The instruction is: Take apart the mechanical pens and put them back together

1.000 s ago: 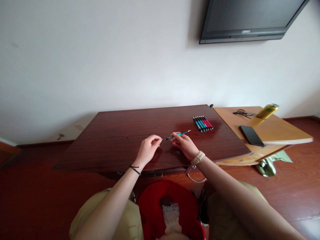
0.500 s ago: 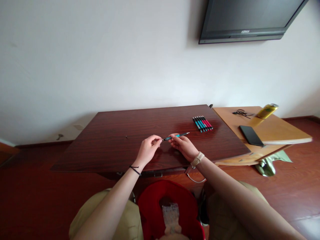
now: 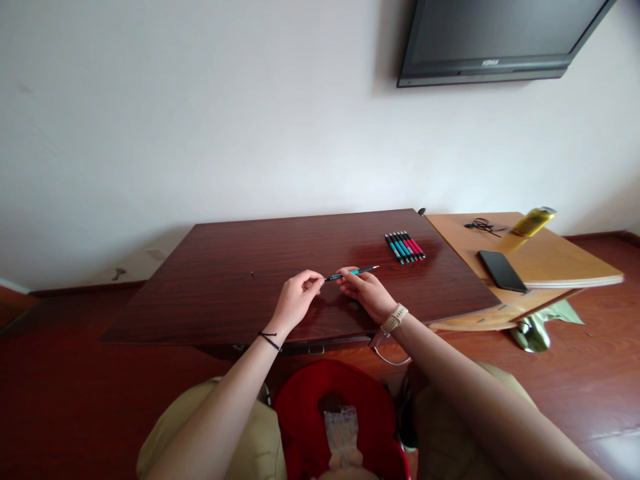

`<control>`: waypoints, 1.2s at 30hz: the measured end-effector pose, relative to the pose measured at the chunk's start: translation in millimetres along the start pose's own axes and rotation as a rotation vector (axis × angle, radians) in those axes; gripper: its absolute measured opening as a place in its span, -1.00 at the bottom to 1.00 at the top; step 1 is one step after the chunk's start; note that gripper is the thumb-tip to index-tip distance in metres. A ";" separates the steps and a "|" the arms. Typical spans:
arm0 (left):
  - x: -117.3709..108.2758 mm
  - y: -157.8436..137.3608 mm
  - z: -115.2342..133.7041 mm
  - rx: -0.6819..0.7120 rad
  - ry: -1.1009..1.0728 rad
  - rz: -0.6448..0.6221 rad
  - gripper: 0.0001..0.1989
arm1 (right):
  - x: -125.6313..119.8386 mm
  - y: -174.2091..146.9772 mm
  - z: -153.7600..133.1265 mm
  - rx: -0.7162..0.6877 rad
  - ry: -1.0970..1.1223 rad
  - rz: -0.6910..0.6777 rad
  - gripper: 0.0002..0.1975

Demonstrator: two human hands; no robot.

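A slim black and blue pen [image 3: 355, 272] is held level above the dark wooden table [image 3: 280, 250], its pale tip pointing right. My right hand [image 3: 367, 290] is closed around the barrel, thumb on top. At the pen's left end, the thumb and fingertips of my left hand [image 3: 300, 293] are pinched together; that end is partly hidden by them. A row of several blue and pink pens [image 3: 405, 247] lies side by side beyond my right hand. One tiny dark piece [image 3: 253, 274] rests on the tabletop to the left, too small to name.
A lighter wooden table [image 3: 565, 257] adjoins on the right, bearing a black phone [image 3: 501, 271], a coiled black cable [image 3: 484, 226] and a yellow can [image 3: 535, 221]. Below my arms is a red seat [image 3: 295, 400] with a clear plastic packet [image 3: 342, 430]. A television [image 3: 500, 40] hangs on the wall.
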State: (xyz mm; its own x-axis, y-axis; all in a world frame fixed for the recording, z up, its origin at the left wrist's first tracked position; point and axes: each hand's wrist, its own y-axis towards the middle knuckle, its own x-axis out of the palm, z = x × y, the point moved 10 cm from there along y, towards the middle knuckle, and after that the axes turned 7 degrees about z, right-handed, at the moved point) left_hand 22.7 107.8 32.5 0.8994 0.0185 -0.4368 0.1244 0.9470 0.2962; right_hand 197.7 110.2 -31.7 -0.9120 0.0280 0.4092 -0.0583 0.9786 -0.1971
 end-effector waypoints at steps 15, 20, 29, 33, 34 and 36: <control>-0.4 1.7 0.6 0.011 -0.062 0.016 -0.82 | 7.2 -4.0 -3.2 0.015 0.023 -0.060 -0.59; 1.7 1.6 -7.3 -0.019 -0.047 0.009 -0.75 | 7.3 -3.3 -2.4 0.017 0.031 -0.062 -0.60; 4.9 1.3 -8.5 -0.075 -0.110 -0.015 -0.64 | 8.2 -3.8 -2.5 0.025 0.048 -0.066 -0.64; 4.2 0.9 -6.3 -0.068 -0.103 -0.013 -0.67 | 9.5 -3.3 -1.6 0.050 0.060 -0.096 -0.63; 3.4 0.9 -5.4 -0.058 -0.098 -0.009 -0.68 | 9.5 -3.2 -1.6 0.053 0.061 -0.099 -0.62; 1.4 1.1 -3.7 -0.032 -0.069 0.003 -0.71 | 9.1 -3.2 -2.5 0.050 0.059 -0.094 -0.62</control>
State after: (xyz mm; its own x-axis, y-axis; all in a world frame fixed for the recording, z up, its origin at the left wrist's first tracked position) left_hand 22.5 110.1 29.1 0.9266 0.0008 -0.3761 0.1086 0.9568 0.2695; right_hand 190.6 107.8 -25.1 -0.8762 -0.0500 0.4793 -0.1640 0.9661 -0.1991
